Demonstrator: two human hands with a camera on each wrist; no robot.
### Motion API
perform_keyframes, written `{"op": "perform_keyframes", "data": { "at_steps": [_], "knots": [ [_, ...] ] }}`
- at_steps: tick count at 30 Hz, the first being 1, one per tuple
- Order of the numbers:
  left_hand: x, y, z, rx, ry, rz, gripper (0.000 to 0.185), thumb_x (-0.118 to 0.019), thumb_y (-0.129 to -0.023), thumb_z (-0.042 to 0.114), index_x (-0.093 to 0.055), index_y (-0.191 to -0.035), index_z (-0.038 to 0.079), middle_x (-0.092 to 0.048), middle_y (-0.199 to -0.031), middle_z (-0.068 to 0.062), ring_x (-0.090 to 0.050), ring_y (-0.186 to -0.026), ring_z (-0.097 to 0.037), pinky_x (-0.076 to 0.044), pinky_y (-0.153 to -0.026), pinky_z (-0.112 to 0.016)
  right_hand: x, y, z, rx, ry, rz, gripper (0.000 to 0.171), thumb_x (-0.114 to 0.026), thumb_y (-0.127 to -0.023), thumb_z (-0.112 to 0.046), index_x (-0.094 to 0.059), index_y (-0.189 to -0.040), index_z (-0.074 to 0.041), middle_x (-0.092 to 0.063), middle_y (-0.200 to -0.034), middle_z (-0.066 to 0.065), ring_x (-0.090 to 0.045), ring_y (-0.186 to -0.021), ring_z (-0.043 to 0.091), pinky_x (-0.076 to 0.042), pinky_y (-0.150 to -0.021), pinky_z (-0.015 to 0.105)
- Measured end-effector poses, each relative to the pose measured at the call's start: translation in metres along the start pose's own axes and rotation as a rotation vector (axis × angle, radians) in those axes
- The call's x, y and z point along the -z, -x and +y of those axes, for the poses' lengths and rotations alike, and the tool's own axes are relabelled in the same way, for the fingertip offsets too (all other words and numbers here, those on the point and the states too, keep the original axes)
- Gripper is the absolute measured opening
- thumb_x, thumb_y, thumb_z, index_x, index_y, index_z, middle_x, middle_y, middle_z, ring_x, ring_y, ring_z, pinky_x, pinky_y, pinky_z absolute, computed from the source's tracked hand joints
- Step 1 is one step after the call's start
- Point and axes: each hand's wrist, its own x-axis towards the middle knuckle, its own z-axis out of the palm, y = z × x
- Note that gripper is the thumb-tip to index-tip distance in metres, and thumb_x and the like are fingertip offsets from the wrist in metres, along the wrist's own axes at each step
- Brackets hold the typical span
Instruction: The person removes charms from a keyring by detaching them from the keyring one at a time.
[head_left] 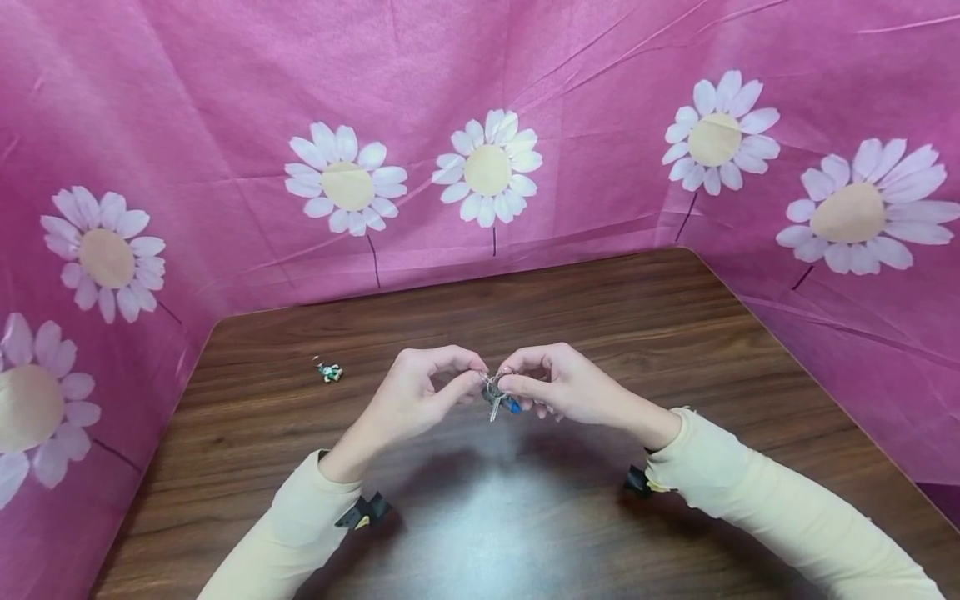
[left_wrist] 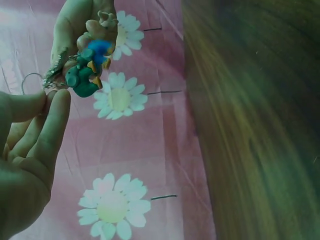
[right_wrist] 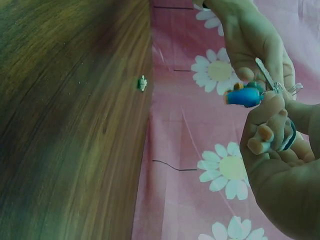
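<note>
Both hands meet above the middle of the table [head_left: 675,333], working a keyring [head_left: 495,390] held between them. The left hand [head_left: 420,400] pinches the ring with thumb and forefinger; the right hand [head_left: 562,387] pinches it from the other side, fingers curled round it. A key [head_left: 495,408], a blue tag [right_wrist: 243,96] and a green charm [left_wrist: 82,80] hang from the ring. A second small charm [head_left: 329,372] lies apart on the table to the left, so it looks off the ring; whether the ring is open cannot be told.
</note>
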Motion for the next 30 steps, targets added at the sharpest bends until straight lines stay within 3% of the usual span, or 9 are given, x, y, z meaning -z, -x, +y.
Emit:
{"op": "perform_keyframes", "data": {
  "at_steps": [7, 13, 21, 25, 30],
  "knots": [
    [-0.010, 0.000, -0.002, -0.018, 0.000, 0.088, 0.006, -0.069, -0.096, 0.004, -0.074, -0.100, 0.005, -0.076, -0.091, -0.002, -0.075, -0.076, -0.021, -0.063, -0.068, -0.038, 0.000, -0.001, -0.002, -0.019, 0.008, -0.019, 0.014, -0.066, -0.101, -0.026, -0.072, -0.103, -0.013, -0.060, -0.067, 0.006, -0.051, -0.050, 0.015, -0.038, -0.036, 0.025],
    [-0.016, 0.002, -0.006, -0.048, -0.077, 0.168, 0.005, -0.070, -0.096, 0.007, -0.074, -0.099, 0.008, -0.075, -0.089, 0.003, -0.073, -0.075, -0.014, -0.060, -0.060, -0.032, 0.000, -0.001, -0.004, -0.027, 0.010, -0.015, 0.013, -0.067, -0.100, -0.023, -0.072, -0.102, -0.012, -0.060, -0.067, 0.004, -0.050, -0.052, 0.021, -0.035, -0.036, 0.023],
    [-0.021, 0.001, -0.012, -0.135, -0.216, 0.282, 0.009, -0.071, -0.094, 0.006, -0.074, -0.097, 0.013, -0.075, -0.087, 0.005, -0.066, -0.068, -0.010, -0.052, -0.049, -0.022, -0.002, -0.002, -0.010, 0.009, 0.019, -0.046, 0.013, -0.069, -0.099, -0.019, -0.071, -0.098, -0.006, -0.066, -0.074, 0.002, -0.050, -0.053, 0.013, -0.043, -0.044, 0.024],
    [-0.016, 0.001, -0.010, -0.164, -0.222, 0.286, 0.007, -0.071, -0.093, 0.007, -0.074, -0.096, 0.013, -0.075, -0.086, 0.005, -0.067, -0.066, -0.011, -0.054, -0.052, -0.023, -0.001, -0.002, -0.013, 0.012, 0.031, -0.034, 0.013, -0.070, -0.098, -0.020, -0.072, -0.099, -0.007, -0.068, -0.076, 0.001, -0.052, -0.054, 0.013, -0.049, -0.046, 0.028],
    [-0.011, 0.001, -0.007, -0.156, -0.208, 0.262, 0.005, -0.073, -0.092, 0.009, -0.074, -0.096, 0.012, -0.075, -0.088, 0.005, -0.069, -0.068, -0.011, -0.057, -0.056, -0.027, 0.001, -0.002, -0.015, 0.008, 0.020, -0.017, 0.012, -0.071, -0.098, -0.021, -0.073, -0.100, -0.009, -0.068, -0.076, 0.002, -0.054, -0.055, 0.014, -0.051, -0.047, 0.029]
  ]
}}
